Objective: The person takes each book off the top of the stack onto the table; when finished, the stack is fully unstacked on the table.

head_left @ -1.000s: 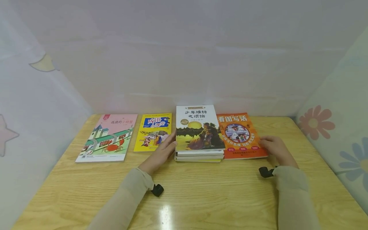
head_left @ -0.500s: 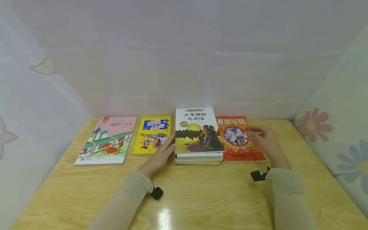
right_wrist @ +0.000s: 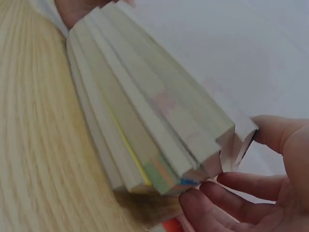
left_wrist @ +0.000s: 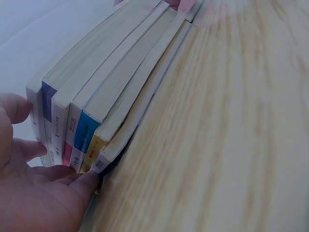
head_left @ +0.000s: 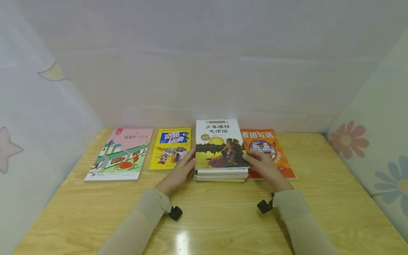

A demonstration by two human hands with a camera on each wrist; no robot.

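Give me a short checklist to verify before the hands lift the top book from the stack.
1. Left hand touches the stack at its left side: ok.
2. Right hand at the stack's right edge: ok.
3. Right hand's fingers under only the top book: cannot tell.
4. Stack edges aligned: not ok, fanned in the wrist views.
5. Orange book flat beside the stack: ok.

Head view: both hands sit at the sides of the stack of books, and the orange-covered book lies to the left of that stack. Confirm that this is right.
Not quite. The head view shows the orange-covered book lying to the right of the stack of books, not the left. The rest holds: the left hand is at the stack's left side and the right hand at its right side.
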